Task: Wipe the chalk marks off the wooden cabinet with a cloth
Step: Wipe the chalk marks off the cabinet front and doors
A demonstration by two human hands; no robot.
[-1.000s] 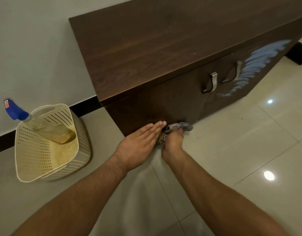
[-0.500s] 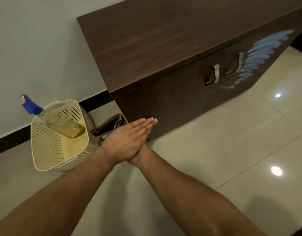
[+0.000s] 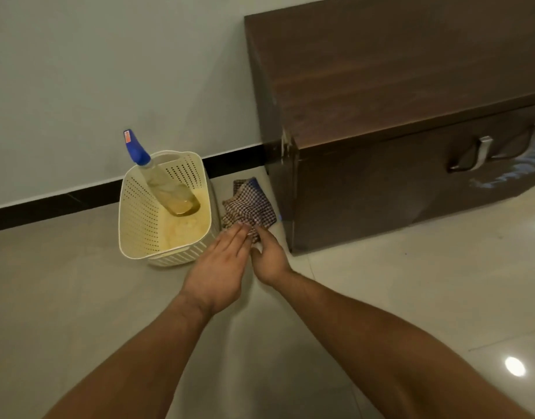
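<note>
A dark wooden cabinet (image 3: pixel 381 86) stands against the wall at the right. Pale blue chalk marks (image 3: pixel 502 176) streak its right door, cut off by the frame edge. A checked cloth (image 3: pixel 248 207) lies spread on the floor tiles between the basket and the cabinet's left side. My left hand (image 3: pixel 221 267) is flat with fingers straight and together, its tips touching the cloth's near edge. Beside it, my right hand (image 3: pixel 269 258) curls its fingers on the cloth's near corner; the fingertips are partly hidden.
A cream perforated plastic basket (image 3: pixel 139 213) stands on the floor left of the cloth, with a blue-capped spray bottle (image 3: pixel 157 179) leaning inside. Two metal handles (image 3: pixel 483 152) stick out from the cabinet doors. Glossy floor tiles spread in front.
My view and both hands have swung left, from the cabinet's front lower edge to its left side. The cloth, bunched in my right hand before, now lies spread on the floor.
</note>
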